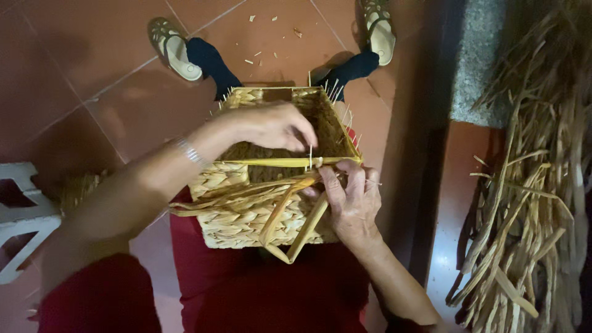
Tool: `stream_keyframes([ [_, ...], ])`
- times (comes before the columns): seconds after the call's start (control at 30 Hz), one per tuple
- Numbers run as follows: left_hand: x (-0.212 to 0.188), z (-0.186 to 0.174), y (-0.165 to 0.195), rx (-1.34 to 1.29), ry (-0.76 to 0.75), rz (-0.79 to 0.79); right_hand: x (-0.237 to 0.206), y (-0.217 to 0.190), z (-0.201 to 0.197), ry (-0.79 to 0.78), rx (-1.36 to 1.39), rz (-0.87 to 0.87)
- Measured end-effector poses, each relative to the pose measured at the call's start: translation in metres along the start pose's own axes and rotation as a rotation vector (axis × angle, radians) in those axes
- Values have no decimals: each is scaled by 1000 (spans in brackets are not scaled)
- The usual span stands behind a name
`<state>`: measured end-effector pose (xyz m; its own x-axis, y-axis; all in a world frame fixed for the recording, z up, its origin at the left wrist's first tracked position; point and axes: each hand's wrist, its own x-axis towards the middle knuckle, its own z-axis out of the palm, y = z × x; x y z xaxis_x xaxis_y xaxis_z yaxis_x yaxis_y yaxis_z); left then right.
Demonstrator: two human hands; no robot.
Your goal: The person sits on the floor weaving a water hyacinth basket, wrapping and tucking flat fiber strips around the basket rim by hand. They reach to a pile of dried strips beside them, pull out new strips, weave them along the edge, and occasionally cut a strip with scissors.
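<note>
- Straw-coloured woven basket sits on my lap, its open mouth turned away from me towards my feet.
- My left hand reaches over the rim, fingertips pinched closed on a thin upright stake at the near edge.
- My right hand presses against the basket's side, fingers curled tight around the flat loose strands I am working in.
- Likely trouble: the dry strand could kink or split where it bends sharply, and the stake could slip out if my pinch eases.
- Bare stake tips bristle along the far rim, close to my knuckles.
- Bundled dry reeds lie to my right, well apart; a white stool stands at my left; clippings litter the red tile floor between my sandals.
</note>
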<state>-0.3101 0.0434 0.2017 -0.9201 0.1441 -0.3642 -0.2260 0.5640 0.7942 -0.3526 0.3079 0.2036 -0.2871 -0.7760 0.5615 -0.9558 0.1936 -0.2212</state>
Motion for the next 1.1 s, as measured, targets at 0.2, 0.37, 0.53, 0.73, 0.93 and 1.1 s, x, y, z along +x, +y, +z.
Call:
stream_keyframes([
  [0.2, 35, 17, -23, -179, -214, 205, 5, -2, -1, -39, -38, 8],
  [0.37, 30, 20, -28, -225, -154, 202, 1, 2, -2, -3, 73, -21],
  [0.53, 35, 15, -27, 317, 21, -177, -10, 13, 5, 72, 312, 108],
  [0.73, 64, -7, -65, 876, 25, -360, -5, 26, 6, 159, 496, 96],
  [0.93, 82, 0, -88, 927, 163, -242, 8, 23, -8, 142, 515, 36],
  [1.1, 83, -6, -88, 953, 142, -342, 11, 24, -6, 188, 480, 134],
])
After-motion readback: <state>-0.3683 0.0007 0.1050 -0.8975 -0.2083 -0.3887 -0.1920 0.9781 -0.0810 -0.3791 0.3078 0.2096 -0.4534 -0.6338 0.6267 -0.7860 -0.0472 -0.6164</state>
